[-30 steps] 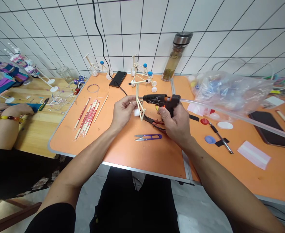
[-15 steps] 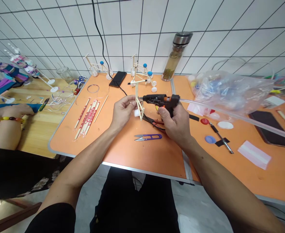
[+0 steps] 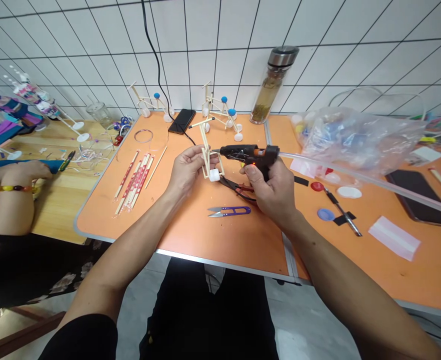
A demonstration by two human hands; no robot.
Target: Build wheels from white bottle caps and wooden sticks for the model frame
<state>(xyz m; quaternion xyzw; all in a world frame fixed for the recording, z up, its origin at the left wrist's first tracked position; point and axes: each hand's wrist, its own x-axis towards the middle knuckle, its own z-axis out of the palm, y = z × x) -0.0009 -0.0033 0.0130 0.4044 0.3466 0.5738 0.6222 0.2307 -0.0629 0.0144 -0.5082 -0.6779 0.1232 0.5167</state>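
Between the left fingers (image 3: 190, 153) is a tilted wooden stick frame (image 3: 206, 156).

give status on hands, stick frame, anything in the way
Left hand holding stick frame. Right hand gripping glue gun, tip close to frame. Red-handled pliers and purple snips nearby; nothing seems to block the tip.

- Glue gun (image 3: 247, 151): black
- Stick frame (image 3: 206, 155): pale yellow
- Table (image 3: 192, 232): orange, grey edge
- Snips (image 3: 226, 211): purple handle
- Wrapped sticks (image 3: 141, 182): red, cream
- Wall (image 3: 201, 67): white, dark grid
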